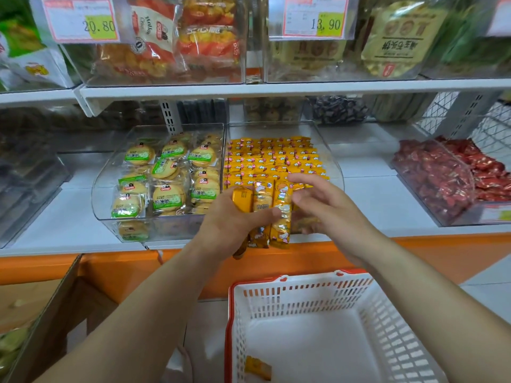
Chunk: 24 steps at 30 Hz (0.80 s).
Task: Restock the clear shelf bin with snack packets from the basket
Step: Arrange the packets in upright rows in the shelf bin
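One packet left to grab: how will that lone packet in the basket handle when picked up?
The packet is probably light: the left hand holds several similar packets at once. Its glossy wrapper looks slippery, so it may slide on the smooth floor of the basket.

left hand (229, 219): bare; right hand (331, 205): bare; left forearm (154, 294); right forearm (414, 272): bare to frame edge

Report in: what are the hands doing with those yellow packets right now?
Left hand grips a bundle of yellow packets. Right hand open, fingers at the bundle. One packet left in basket. Path to clear bin unobstructed.
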Available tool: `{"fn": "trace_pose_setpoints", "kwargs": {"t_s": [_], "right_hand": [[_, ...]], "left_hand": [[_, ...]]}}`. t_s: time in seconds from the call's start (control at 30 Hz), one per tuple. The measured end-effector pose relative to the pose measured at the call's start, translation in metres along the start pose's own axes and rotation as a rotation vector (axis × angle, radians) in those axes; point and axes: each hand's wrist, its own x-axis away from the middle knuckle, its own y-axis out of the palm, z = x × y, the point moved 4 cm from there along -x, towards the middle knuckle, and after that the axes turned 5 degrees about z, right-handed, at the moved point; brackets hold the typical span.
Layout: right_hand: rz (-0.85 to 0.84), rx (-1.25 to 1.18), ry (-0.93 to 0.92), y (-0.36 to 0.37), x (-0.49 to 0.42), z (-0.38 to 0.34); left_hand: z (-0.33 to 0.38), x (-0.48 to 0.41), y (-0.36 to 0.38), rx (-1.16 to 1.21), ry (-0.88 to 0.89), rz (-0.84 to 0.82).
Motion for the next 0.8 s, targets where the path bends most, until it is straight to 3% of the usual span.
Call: {"fn": "trace_pose_setpoints", "kwargs": {"t_s": [0.17,0.37,0.47,0.63,0.8], "right_hand": [[-0.001,-0.054,0.022,-0.006,-0.002,0.004],[0.328,-0.076,-0.075,-0.021,-0.013,-0.006],[0.311,0.126,-0.157,-0.004,-0.032,-0.014],[0.144,0.637,-0.290,0.031,-0.080,-0.012],[-0.046,0.994,-0.155,0.041,-0.111,0.008]], "left_hand": [[0.001,0.002,0.004,0.003,-0.008,-0.061],[0.000,-0.010,-0.044,0.068,-0.095,0.206],[0.001,-0.009,-0.059,0.113,-0.099,0.238],[-0.001,-0.007,-0.074,0.146,-0.102,0.282],[0.001,-0.002,-0.082,0.151,-0.109,0.289]]}}
